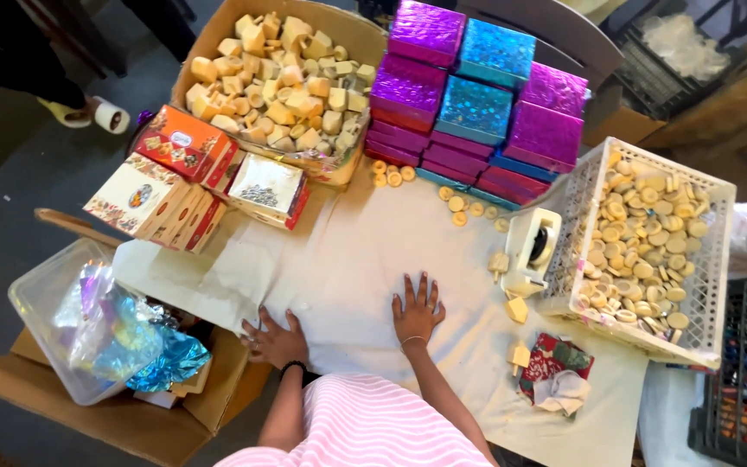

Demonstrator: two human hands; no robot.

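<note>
My left hand (277, 339) lies flat at the near edge of a cream cloth-covered table (365, 251), fingers spread, holding nothing. Further in, my right hand (417, 310) rests palm down on the cloth, fingers apart and empty. Nearest to the right hand are a cream tape dispenser (531, 251) and a few small tan blocks (516, 309). A row of small round tan discs (458, 206) lies further back on the cloth.
A cardboard box of tan blocks (283, 73) stands at the back left, beside patterned red and white boxes (188, 177). Shiny purple and blue boxes (477, 104) are stacked at the back. A white basket of discs (641, 246) stands right. A clear tub with foil (101, 324) sits left.
</note>
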